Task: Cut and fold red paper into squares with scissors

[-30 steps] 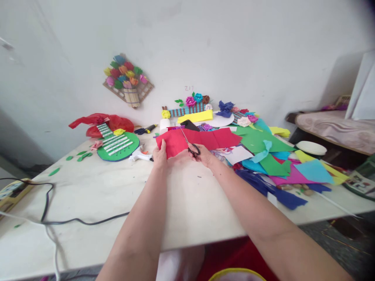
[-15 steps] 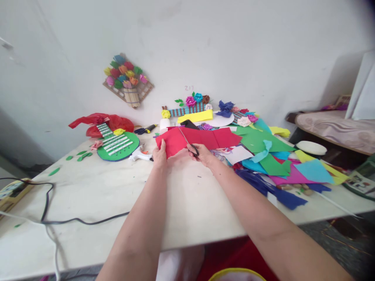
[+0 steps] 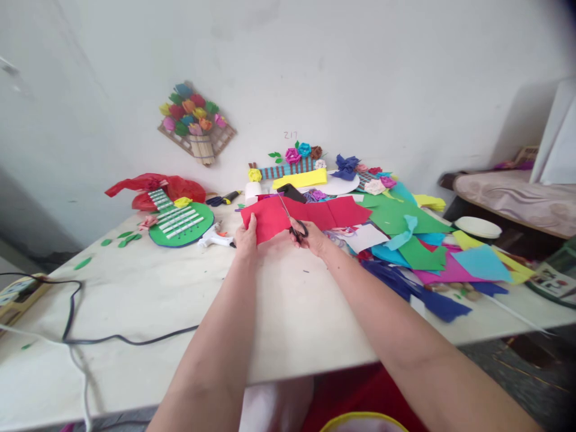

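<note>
My left hand (image 3: 246,239) pinches the near left corner of a long red paper sheet (image 3: 324,213) held over the white table (image 3: 148,300). My right hand (image 3: 310,239) grips black-handled scissors (image 3: 292,221), whose blades run up into the red sheet just right of my left hand. The piece of red paper (image 3: 265,219) between the blades and my left hand is lifted slightly off the rest.
A heap of coloured paper sheets (image 3: 418,246) covers the table's right side. A white glue gun (image 3: 216,240), a green round craft piece (image 3: 180,223) and a red plastic bag (image 3: 153,186) lie at the left. A black cable (image 3: 103,339) crosses the near left. Paper flower crafts (image 3: 297,162) line the wall.
The scissors have worked a little farther up through the red sheet, and the blades have closed somewhat. Both hands stay in nearly the same place.
</note>
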`<state>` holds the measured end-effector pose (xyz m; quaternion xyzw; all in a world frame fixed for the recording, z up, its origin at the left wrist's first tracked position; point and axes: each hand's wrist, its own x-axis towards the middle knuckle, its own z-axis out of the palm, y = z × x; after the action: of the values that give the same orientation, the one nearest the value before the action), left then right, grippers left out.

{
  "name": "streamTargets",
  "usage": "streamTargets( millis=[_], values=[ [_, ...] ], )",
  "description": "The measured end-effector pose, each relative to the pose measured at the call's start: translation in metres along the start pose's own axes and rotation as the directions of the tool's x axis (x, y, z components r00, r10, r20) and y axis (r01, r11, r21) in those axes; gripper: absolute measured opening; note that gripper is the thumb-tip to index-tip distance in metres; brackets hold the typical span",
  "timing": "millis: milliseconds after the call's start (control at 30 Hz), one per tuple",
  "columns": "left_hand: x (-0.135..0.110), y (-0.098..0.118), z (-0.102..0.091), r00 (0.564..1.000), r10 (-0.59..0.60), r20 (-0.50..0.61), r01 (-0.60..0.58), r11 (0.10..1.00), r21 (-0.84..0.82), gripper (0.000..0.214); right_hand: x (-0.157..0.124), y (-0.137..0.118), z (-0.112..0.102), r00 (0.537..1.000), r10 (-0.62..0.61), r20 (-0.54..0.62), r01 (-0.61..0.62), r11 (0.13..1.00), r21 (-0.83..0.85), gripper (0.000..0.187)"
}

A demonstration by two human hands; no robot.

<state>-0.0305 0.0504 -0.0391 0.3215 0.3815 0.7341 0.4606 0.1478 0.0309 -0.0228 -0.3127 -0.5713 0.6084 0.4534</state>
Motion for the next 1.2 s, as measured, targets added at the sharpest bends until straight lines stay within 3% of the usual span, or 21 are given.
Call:
streamTargets(
  millis=[233, 967, 1200],
  values=[
    [-0.0022, 0.0011, 0.0016, 0.998, 0.003, 0.056, -0.002, 1.000, -0.011, 0.036, 0.0008, 0.0010, -0.0002, 1.000, 0.010, -0.019, -0.010, 1.000, -0.020, 0.045],
    [-0.0029, 0.0005, 0.0029, 0.998, 0.011, 0.055, -0.007, 0.998, -0.065, 0.036, 0.0022, -0.0008, 0.0038, 0.997, -0.011, -0.080, 0.011, 1.000, -0.005, 0.044],
    [-0.0036, 0.0029, 0.0009, 0.998, -0.069, 0.013, 0.070, 0.994, -0.080, 0.043, 0.0038, 0.0024, 0.0029, 0.995, 0.028, -0.093, -0.028, 1.000, -0.004, 0.041]
  ],
)
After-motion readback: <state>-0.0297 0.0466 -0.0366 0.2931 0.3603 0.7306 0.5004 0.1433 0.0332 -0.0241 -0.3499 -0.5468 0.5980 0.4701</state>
